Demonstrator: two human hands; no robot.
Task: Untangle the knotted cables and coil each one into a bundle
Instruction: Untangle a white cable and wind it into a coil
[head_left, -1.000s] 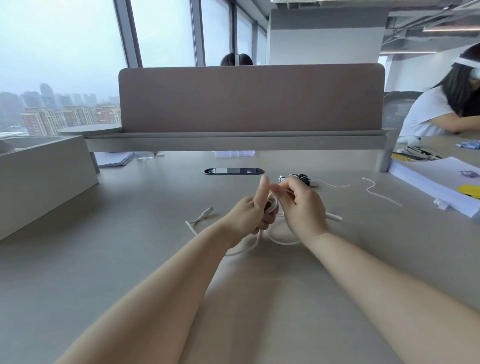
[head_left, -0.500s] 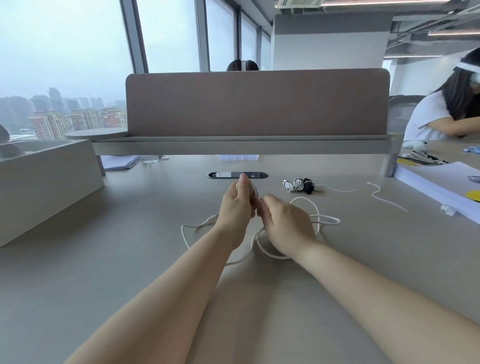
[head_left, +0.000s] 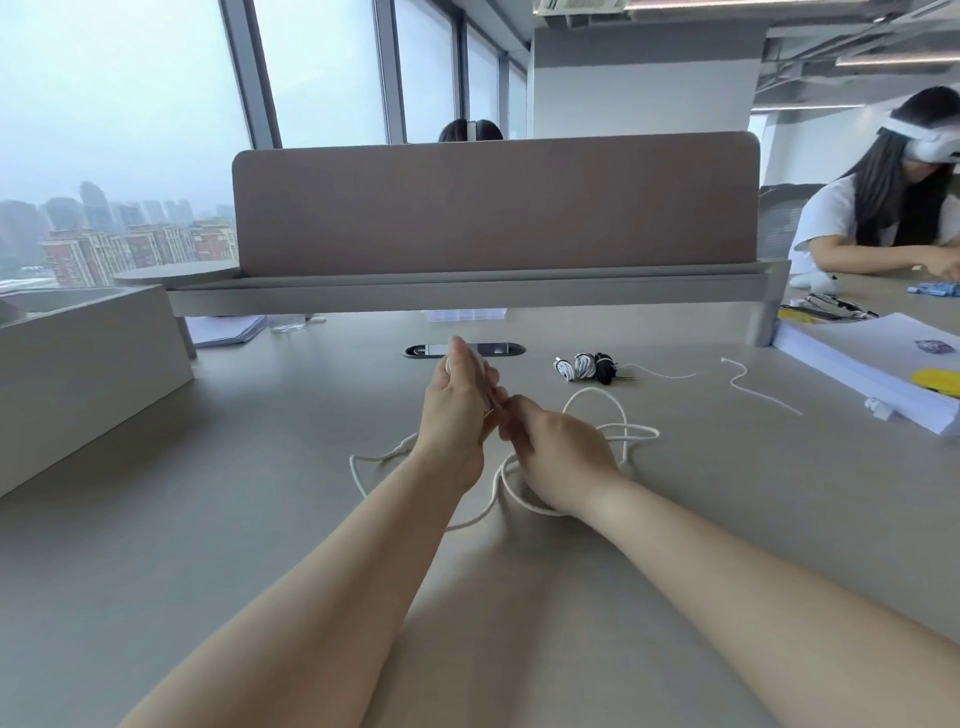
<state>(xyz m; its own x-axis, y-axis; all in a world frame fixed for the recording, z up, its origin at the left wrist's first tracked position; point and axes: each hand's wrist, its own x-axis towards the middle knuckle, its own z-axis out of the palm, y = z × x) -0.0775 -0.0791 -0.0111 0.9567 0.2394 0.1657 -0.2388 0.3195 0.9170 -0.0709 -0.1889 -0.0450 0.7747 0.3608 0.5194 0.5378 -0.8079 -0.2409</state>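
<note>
White cable (head_left: 592, 389): loose crossed loops on surface (head_left: 260, 519), centre, by right hand (head_left: 561, 452), which pinches the strand. Left hand (head_left: 457, 410) upright, fingers straight, turns seemingly wound on. Risk: hasty pull tightens crossing; turns slip off.

The left hand (head_left: 457, 410) has straightened upright, the right hand (head_left: 561, 457) dropped lower, and the white cable (head_left: 618, 431) loops spread rightward.

Open-plan office, probably high up: shared desk (head_left: 208, 519), divider panel (head_left: 493, 202), tall windows (head_left: 322, 67) over city towers (head_left: 104, 244).
</note>
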